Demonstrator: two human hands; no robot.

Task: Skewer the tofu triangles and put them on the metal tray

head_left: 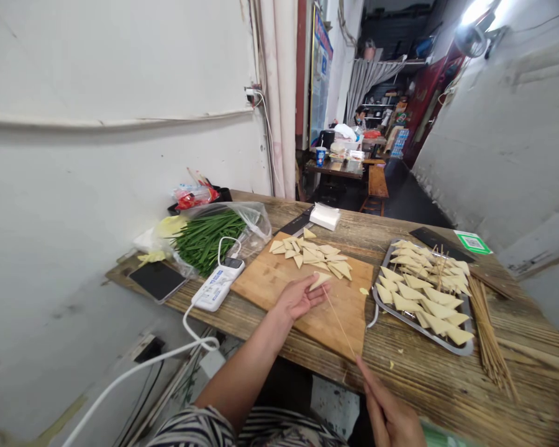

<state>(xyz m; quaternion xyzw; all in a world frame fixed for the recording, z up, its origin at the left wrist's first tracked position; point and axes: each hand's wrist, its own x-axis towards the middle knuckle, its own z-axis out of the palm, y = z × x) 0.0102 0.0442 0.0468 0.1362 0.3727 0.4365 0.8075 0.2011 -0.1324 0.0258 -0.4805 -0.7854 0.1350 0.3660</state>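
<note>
Over the wooden cutting board (261,282), my left hand (302,297) is closed on a pale triangular tofu slice (320,281), held between thumb and fingers. My right hand (391,406), lower right, grips the near end of a thin bamboo skewer (339,320). The skewer's far tip reaches the tofu slice at my left fingers; whether it has pierced the slice I cannot tell. Loose tofu triangles (311,251) lie in a pile on the far part of the board. To the right, a metal tray (382,304) holds rows of skewered tofu triangles (422,292).
Bare skewers (490,338) lie in a bundle right of the tray. Left of the board are a white power strip (218,287), a dark phone (157,280) and a bag of green chives (207,239). A tissue pack (325,216) sits behind. A person (359,116) is in the background.
</note>
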